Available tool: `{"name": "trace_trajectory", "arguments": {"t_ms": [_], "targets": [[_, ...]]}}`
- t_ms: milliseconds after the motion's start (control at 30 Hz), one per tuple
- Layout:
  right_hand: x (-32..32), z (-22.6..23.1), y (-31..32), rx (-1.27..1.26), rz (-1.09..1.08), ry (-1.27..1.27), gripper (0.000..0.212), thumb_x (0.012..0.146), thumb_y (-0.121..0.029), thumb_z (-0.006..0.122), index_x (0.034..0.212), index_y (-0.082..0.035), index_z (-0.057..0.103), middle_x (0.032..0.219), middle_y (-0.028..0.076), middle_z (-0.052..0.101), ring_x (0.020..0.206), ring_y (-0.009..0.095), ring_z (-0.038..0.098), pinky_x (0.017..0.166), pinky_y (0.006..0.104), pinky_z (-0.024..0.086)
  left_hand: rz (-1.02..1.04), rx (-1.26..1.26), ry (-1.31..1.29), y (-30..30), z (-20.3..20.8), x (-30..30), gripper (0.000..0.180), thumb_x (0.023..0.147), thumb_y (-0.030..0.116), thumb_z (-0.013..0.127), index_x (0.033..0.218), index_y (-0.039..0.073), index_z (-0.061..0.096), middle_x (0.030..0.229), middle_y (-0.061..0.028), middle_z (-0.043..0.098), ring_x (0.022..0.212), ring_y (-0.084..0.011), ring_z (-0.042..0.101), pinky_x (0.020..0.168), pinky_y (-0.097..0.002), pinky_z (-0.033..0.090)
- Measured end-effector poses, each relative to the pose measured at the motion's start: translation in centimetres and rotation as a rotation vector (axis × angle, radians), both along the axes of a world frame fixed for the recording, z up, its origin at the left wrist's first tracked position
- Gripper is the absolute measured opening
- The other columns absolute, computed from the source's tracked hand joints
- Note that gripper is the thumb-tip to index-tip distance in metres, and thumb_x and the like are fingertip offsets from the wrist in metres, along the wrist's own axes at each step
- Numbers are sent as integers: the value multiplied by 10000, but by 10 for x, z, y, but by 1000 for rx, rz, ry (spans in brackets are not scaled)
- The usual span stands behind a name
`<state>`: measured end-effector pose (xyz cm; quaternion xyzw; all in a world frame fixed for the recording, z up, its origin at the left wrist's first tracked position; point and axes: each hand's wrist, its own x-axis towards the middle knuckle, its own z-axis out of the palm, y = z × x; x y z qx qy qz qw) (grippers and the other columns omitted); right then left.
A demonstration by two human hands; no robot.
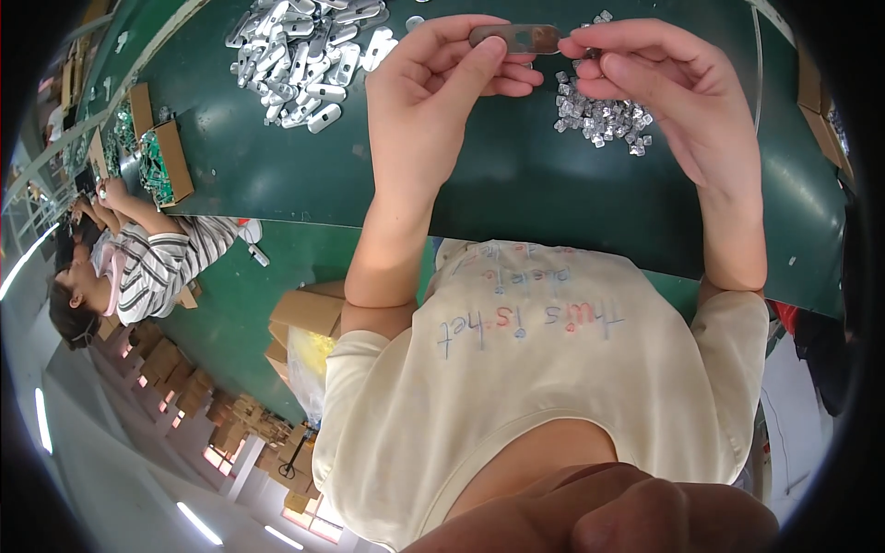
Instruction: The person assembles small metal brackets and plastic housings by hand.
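My left hand [433, 88] pinches an elongated metal casing [519, 39], rounded at its left end, between thumb and fingers. The casing is held level above the far part of the green table. Close by its right end is my right hand [678, 88], thumb and fingers drawn together around something small and dark that I cannot make out. Past my left hand lies a heap of silver oblong casings [304, 60] with slots in them. A pile of small shiny metal pieces [599, 115] sits below and behind my right fingers.
The green table [516, 194] spans the space before me. A box of green parts [171, 166] stands at its left, near a co-worker in a striped top [157, 263]. A carton with a plastic bag [304, 327] is on the floor. Another carton [820, 111] stands right.
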<state>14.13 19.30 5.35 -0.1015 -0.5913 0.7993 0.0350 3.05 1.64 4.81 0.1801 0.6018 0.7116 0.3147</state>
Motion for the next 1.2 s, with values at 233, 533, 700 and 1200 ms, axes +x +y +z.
{"name": "trace_trajectory", "arguments": {"t_ms": [233, 533, 700, 1200], "targets": [[4, 9, -4, 152, -52, 27, 217, 859, 24, 535, 1069, 46, 586, 1009, 140, 617, 832, 144, 609, 761, 243, 495, 50, 40, 28, 4, 5, 10, 222, 874, -10, 518, 1069, -114, 533, 856, -179, 648, 727, -253, 665, 645, -293, 550], [3, 8, -14, 651, -85, 232, 160, 817, 70, 564, 975, 49, 576, 992, 80, 546, 839, 95, 521, 658, 189, 407, 2, 81, 144, 1, 7, 20, 195, 866, -30, 530, 1052, -90, 532, 846, -175, 649, 699, -220, 660, 637, -276, 544], [-3, 17, -19, 326, -67, 60, 208, 780, 56, 631, 962, 7, 544, 940, 69, 536, 832, 91, 538, 702, 213, 439, -17, 86, 219, 4, 3, 27, 191, 868, -41, 529, 1053, -90, 523, 855, -173, 646, 705, -210, 659, 653, -273, 544], [-17, -2, 2, 28, 55, 111, 215, 827, 28, 603, 1029, 31, 529, 907, 91, 599, 838, 171, 637, 741, 260, 509, -64, -147, 295, 12, -9, 7, 251, 780, -27, 654, 1024, -12, 600, 809, -76, 661, 697, -97, 653, 601, -191, 500]]}}
